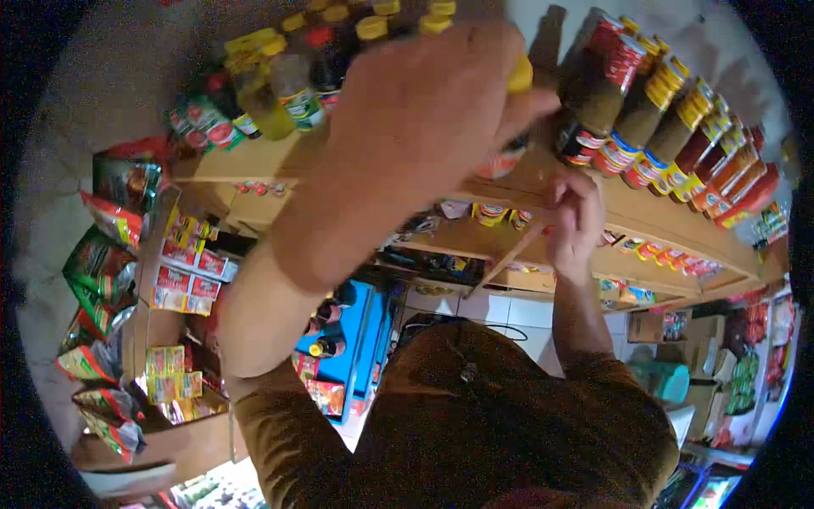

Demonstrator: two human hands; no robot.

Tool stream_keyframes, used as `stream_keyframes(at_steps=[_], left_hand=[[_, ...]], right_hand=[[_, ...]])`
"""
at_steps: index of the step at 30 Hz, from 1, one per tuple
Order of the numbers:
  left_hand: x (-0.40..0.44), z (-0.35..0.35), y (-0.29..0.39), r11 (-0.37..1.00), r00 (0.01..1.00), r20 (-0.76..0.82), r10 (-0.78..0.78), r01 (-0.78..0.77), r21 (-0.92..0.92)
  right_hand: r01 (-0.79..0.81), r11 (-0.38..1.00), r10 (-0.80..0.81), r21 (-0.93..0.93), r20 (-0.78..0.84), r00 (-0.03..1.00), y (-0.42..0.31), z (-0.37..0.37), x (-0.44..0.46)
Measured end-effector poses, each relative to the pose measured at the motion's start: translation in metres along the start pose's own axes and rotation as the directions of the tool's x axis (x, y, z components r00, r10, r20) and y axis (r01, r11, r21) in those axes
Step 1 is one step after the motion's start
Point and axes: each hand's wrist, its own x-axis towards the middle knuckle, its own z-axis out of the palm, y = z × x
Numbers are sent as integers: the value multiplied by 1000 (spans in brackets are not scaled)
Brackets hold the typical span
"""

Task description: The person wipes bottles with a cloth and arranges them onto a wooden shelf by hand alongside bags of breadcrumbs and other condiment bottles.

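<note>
My left hand [432, 89] reaches up over the top shelf, blurred and close to the camera. Its fingers are closed around a bottle with a yellow cap [520, 75]; most of the bottle is hidden behind the hand. Just below, at the front edge of the wooden shelf [632, 204], is my right hand [579, 216]. Its fingers are loosely bent, with the thumb apart and nothing visible between them. To the right of my left hand stands a row of dark sauce bottles [593, 102] with yellow and red caps.
More bottles [292, 97] crowd the shelf's left end, with green-labelled pouches [203, 123] beside them. Hanging packets [102, 271] line the left side. Sachets [653, 252] fill the lower shelf. A blue crate [360, 327] holding bottles sits below left; cardboard boxes [704, 339] stand at right.
</note>
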Motion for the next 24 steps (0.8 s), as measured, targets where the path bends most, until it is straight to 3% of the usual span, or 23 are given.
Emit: stream_keyframes(at_steps=[4,8,10,19,22,24], left_hand=[[48,30,-6,981,988,152,23,-52,188],[71,49,-7,951,966,258,23,-101,292],[76,51,-8,939,948,317,8,-116,324],[97,72,-14,927,898,439,-1,-165,338],[93,80,-21,925,873,472,119,-270,266],[96,80,-25,934,857,507,87,-247,258]], right_hand=[[-75,990,84,-118,69,994,-23,3,9],[73,975,-45,-210,137,990,-20,3,18],[43,968,-8,-247,141,990,-23,4,19],[67,916,16,-395,203,979,-38,18,37],[82,897,17,-435,218,976,-39,18,38],[102,891,-5,-442,215,977,-36,17,38]])
